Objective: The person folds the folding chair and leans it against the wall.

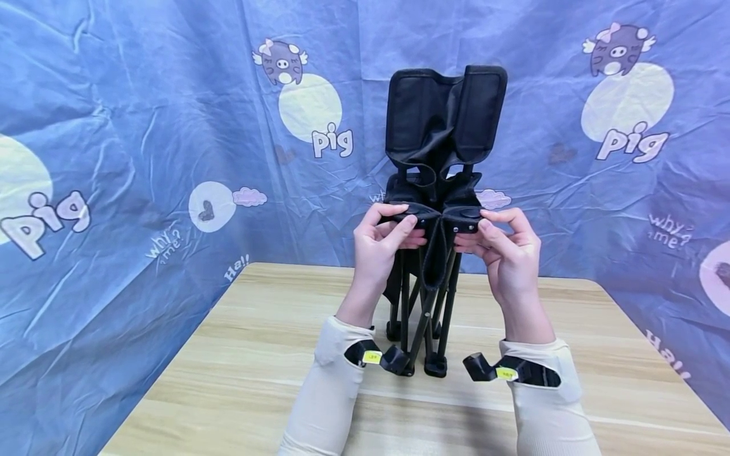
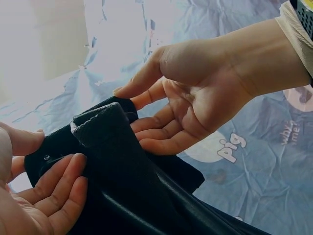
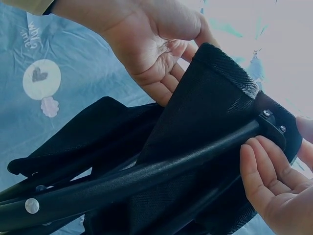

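Observation:
A folded black camp chair (image 1: 439,120) stands upright on its feet on the wooden table (image 1: 256,354), backrest panels folded together at the top. My left hand (image 1: 407,221) pinches the left front corner of the seat, thumb on top and fingers below. At the right front corner my right hand (image 1: 476,231) pinches the same way. In the left wrist view the black fabric (image 2: 122,171) lies between my left hand (image 2: 44,191) and right hand (image 2: 195,98). The right wrist view shows a black frame tube (image 3: 146,178) under the fabric, my right hand (image 3: 274,186) at its riveted end and my left hand (image 3: 151,54) above.
A blue cloth backdrop (image 1: 142,126) printed with pigs and moons closes in the table on the left, back and right. The chair's feet (image 1: 419,364) stand near the table's middle, between my forearms. Bare wood lies to either side.

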`<state>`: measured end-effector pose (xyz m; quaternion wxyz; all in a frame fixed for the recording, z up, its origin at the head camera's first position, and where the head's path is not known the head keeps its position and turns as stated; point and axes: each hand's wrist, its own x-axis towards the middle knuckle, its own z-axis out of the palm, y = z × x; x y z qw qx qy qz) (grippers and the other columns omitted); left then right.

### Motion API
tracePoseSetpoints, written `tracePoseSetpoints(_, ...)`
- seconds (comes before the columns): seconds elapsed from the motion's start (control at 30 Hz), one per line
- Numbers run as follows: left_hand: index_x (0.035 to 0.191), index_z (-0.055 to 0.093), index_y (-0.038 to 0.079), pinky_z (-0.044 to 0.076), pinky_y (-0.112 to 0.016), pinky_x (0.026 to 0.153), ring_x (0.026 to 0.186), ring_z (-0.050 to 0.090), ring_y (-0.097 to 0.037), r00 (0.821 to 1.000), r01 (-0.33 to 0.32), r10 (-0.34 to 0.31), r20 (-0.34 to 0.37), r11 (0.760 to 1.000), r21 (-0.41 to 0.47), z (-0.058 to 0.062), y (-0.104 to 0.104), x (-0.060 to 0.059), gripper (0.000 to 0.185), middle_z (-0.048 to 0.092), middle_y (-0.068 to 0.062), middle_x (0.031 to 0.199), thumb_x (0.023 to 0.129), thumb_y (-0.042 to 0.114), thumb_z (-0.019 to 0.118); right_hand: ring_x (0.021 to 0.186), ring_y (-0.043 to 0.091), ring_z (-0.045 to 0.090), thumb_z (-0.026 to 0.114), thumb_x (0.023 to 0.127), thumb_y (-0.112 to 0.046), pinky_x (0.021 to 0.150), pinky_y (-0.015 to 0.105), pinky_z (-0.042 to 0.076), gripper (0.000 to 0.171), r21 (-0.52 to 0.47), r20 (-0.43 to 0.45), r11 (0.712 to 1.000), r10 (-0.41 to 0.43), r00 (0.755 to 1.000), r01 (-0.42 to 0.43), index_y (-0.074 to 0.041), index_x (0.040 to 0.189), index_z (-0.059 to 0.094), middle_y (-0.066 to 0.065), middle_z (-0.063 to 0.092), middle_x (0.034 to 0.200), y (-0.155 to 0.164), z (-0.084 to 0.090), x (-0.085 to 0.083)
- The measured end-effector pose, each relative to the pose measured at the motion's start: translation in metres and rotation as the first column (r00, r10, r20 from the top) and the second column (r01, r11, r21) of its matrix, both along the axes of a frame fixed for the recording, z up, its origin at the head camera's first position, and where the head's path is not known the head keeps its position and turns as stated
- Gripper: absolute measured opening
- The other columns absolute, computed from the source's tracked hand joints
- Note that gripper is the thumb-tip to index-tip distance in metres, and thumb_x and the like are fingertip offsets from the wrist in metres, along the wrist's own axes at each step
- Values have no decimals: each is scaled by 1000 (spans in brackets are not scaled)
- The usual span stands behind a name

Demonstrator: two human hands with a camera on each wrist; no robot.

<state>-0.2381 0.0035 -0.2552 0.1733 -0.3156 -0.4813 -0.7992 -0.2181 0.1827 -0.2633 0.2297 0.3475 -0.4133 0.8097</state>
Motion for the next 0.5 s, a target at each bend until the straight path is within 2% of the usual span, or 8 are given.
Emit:
tracePoseSetpoints(0.13,112,52,-17,61,-29,62,63,71,-14,1000,-2,2,1,1000,-7,0,0,1,22,71,-20,77,92,-10,60,74,27,74,56,98,3,69,36,62,8,-10,-5,1000,8,1000,-8,1,103,62,19,74,86,0,-1,0)
tracePoseSetpoints(0.37,114,53,-15,59,-27,60,65,71,-13,1000,-2,2,0,999,-43,-2,-3,0,24,71,-25,81,93,-8,60,74,26,74,59,98,0,70,34,62,9,-7,13,1000,-29,999,29,0,106,63,18,74,87,2,-5,-1)
tracePoseSetpoints(0.5,116,53,-15,60,-27,61,67,72,-13,1000,-9,9,-12,999,-53,-3,-6,0,27,71,-25,82,92,-7,61,76,28,74,57,98,2,73,36,62,12,-5,2,1000,5,1000,-5,3,109,63,21,73,89,2,-4,0)
